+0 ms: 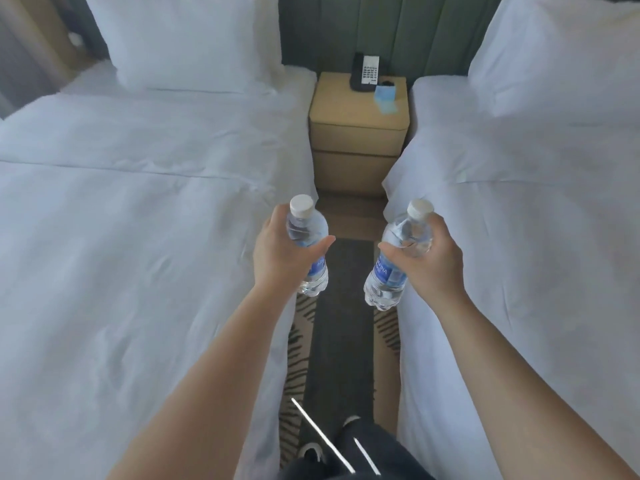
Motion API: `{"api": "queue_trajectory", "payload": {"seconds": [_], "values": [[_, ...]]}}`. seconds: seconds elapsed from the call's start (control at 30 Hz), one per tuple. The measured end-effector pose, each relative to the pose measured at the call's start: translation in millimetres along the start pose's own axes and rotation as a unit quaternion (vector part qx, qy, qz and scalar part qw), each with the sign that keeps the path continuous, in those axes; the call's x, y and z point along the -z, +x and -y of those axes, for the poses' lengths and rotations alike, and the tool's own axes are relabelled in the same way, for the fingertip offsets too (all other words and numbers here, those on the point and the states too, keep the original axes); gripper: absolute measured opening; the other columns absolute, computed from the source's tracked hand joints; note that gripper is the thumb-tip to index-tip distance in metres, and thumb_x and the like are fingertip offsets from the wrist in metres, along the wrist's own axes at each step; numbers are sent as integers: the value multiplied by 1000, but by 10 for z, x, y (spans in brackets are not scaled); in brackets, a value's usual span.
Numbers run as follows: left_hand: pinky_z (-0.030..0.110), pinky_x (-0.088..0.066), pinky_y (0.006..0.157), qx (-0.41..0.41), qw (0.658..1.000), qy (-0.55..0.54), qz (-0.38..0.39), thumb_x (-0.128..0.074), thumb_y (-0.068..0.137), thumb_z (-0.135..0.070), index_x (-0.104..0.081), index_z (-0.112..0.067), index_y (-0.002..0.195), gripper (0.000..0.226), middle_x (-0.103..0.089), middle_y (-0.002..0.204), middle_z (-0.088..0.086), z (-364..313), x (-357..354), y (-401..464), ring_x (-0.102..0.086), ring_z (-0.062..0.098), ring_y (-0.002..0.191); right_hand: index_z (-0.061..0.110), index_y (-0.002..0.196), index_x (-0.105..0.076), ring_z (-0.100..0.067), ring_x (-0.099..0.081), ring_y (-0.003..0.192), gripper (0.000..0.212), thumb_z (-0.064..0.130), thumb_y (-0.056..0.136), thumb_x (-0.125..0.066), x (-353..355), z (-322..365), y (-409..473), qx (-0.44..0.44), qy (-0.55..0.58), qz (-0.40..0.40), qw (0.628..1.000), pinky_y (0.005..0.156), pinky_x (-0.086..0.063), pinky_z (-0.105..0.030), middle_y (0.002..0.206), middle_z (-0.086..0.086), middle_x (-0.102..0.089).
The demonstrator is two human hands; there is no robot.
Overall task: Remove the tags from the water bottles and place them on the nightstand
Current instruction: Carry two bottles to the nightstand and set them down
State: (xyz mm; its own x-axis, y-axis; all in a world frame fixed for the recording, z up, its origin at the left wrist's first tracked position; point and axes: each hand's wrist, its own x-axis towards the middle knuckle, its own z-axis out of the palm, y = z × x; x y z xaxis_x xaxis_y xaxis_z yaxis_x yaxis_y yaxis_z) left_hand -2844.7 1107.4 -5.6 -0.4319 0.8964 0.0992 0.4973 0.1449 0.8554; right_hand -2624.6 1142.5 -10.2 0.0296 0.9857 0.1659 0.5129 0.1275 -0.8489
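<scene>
My left hand point(277, 251) is wrapped around one water bottle point(308, 244) just below its shoulder, thumb across the front, and my right hand point(431, 258) grasps the other water bottle point(394, 261) the same way — both full, both capped in white, both carried in the air at the middle of the frame over the dark patterned carpet point(341, 327) between the two beds. The left one hangs close to upright; the right one tilts, its base swinging toward the centre. I can see blue printed labels on both, but no separate tag that I can make out, so I cannot tell whether the tags are off or merely hidden under my fingers. The nightstand point(358, 133) sits in the upper centre, well apart from my hands, with a telephone point(363, 72) at its far edge and a small blue item point(384, 98) on its right side. The risks, as I judge them: with both hands occupied I have no free fingers to peel anything, so a tag could go down with a bottle; the tilted right bottle could land on its edge and topple; and the right side of the nightstand top is crowded, so a careless placement there might knock the blue item or the phone.
</scene>
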Motion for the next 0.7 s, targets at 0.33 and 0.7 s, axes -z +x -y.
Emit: {"api": "queue_trajectory", "payload": {"seconds": [0.33,0.7], "values": [[47,-54,79,-7,1000,2,20,-84,65,-43,-51,-25,106,56,-62,100,-4,-111,-930,1880,-60,20,91,35,120,-46,-4,-57,93,66,54,64,-75,-480,-453,1985,-13,9,-21,1000,59,-36,-1,110,16,-58],[44,-55,83,-9,1000,-13,-5,-85,64,-40,-53,-24,115,62,-62,107,-6,-649,-1870,4076,-61,17,99,33,118,-48,-1,-58,87,64,44,65,-81,-646,-612,4445,-13,24,-8,1000,66,-40,-11,99,19,-58]]}}
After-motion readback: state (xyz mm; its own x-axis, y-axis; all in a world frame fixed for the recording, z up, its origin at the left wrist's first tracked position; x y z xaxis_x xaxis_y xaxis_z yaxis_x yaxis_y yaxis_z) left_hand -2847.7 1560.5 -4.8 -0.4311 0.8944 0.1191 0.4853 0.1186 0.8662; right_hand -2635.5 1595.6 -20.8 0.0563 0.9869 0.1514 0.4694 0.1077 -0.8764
